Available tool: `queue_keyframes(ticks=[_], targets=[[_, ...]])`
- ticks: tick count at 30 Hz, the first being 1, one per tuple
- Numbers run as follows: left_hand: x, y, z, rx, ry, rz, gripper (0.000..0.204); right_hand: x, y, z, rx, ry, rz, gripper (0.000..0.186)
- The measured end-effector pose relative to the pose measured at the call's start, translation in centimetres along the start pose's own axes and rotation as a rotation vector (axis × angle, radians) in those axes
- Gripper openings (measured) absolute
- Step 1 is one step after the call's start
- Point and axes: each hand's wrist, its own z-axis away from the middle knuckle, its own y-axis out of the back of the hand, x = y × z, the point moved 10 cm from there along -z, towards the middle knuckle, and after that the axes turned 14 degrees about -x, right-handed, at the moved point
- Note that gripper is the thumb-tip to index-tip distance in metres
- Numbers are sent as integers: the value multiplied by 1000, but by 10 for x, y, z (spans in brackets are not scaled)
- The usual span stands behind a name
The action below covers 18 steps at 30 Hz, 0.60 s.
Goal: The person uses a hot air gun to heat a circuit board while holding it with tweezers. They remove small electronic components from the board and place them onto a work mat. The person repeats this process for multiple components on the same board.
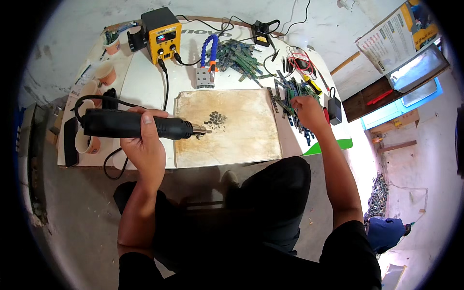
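My left hand (147,140) is wrapped round the black handle of a hot air gun (116,123). Its metal nozzle (199,129) points right, over the stained, pale square board (232,150) on the table. Near the nozzle tip, a small cluster of dark chips (216,119) lies on that board. To the right, my right hand (308,112) is at a loose pile of narrow green circuit board strips (293,96), fingers curled closed. Whatever is between those fingertips is hidden. A second heap of similar strips (238,58) lies behind the board.
A yellow and black hot air station (162,37) stands at the back left, beside a grey block with blue flexible hoses (205,77). Several paper cups (105,73) line the left edge. A black adapter (334,107) and cables lie right. Another person (385,234) is at the far right.
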Motion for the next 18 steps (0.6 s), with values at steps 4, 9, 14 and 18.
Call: queue_keyframes(ticks=[4,9,14,18], targets=[[2,0,-1,-22,-13,-26,20,-12,-10,5,61,103,76,22],[4,1,-1,8,-19,22,15,-21,-11,5,116,156,184,14],[-3,-1,1,27,10,106,12,-18,-18,4,29,106,254,9],[1,-2,1,10,-10,68,14,-11,-18,-4,18,110,289,11]])
